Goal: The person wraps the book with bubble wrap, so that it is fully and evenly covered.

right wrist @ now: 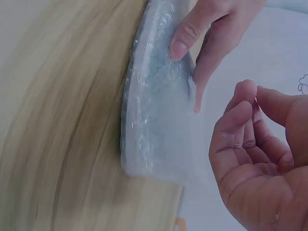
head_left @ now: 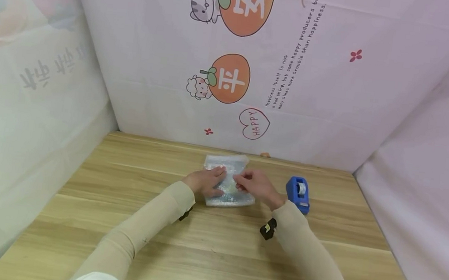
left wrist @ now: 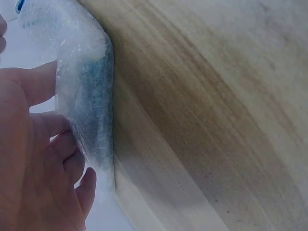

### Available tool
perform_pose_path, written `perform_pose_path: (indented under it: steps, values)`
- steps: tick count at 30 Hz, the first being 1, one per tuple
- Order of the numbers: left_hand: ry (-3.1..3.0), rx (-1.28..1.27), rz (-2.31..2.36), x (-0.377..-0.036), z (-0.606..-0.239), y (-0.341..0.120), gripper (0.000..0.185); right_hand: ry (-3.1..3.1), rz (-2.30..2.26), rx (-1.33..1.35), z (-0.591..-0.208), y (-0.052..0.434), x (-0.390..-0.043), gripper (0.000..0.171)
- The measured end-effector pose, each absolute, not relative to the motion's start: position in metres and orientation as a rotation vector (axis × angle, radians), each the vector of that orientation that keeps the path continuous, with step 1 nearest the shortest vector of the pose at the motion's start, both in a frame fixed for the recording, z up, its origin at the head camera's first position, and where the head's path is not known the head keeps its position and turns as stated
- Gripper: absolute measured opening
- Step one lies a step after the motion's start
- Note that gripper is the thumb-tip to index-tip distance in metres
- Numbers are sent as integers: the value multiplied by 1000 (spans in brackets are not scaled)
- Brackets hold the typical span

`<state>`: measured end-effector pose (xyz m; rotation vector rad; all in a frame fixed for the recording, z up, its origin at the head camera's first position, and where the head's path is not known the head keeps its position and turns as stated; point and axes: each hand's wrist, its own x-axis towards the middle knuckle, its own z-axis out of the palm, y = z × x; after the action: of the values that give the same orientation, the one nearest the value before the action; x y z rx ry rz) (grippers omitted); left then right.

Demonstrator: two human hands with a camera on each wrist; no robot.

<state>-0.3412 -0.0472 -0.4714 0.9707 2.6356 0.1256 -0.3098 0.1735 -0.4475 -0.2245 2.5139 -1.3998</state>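
Observation:
A flat bubble-wrap package (head_left: pixel 232 187) lies near the back of the table, with something bluish showing through the clear wrap. My left hand (head_left: pixel 205 182) rests on its left part, fingers spread and fairly straight; the left wrist view shows the thumb and fingertips (left wrist: pixel 45 79) against the wrap. Over the package's right part is my right hand (head_left: pixel 258 185), fingers curled and the thumb tip meeting the index fingertip. Nothing can be made out in that pinch in the right wrist view, where the right hand (right wrist: pixel 260 149) appears apart from the wrap (right wrist: pixel 159 120).
A blue tape dispenser (head_left: pixel 298 194) with a roll of tape stands to the right of the package, close to my right wrist. The wooden table (head_left: pixel 212 257) meets a printed white cloth wall (head_left: pixel 162 106) at the back; more cloth hangs on both sides.

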Motion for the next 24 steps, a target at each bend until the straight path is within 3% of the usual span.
perform_pose_path:
  steps: [24]
  values:
    - [2651, 971, 119, -346, -477, -48, 78, 2217, -1542, 52, -476, 151, -336, 29]
